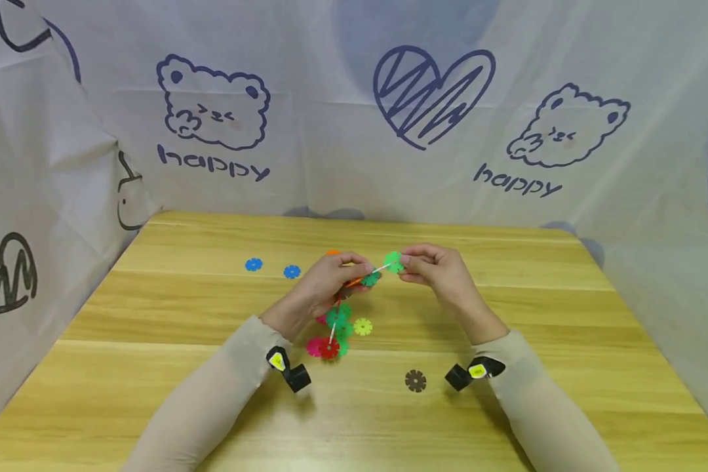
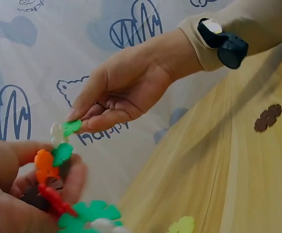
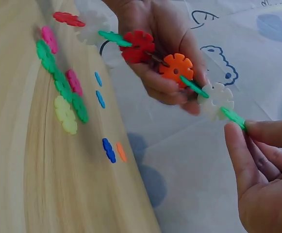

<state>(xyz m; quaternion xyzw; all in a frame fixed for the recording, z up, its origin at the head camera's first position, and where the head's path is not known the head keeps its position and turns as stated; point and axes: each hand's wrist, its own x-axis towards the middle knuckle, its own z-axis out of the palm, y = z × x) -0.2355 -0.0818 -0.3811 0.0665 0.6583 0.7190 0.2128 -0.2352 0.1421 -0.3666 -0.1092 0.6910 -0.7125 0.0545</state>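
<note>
My left hand grips a chain of slotted plastic flower discs joined edge to edge. In the right wrist view the chain includes a red disc, an orange disc, a green disc and a white disc. Its lower end hangs below the left hand, with another red disc there. My right hand pinches a light green disc between thumb and finger. That disc meets the white one's edge; how deep it sits in the slot I cannot tell.
On the wooden table lie a brown disc near the right wrist, a yellow disc, and two blue discs at the left. Pink discs and green discs lie beneath the chain. A printed cloth hangs behind.
</note>
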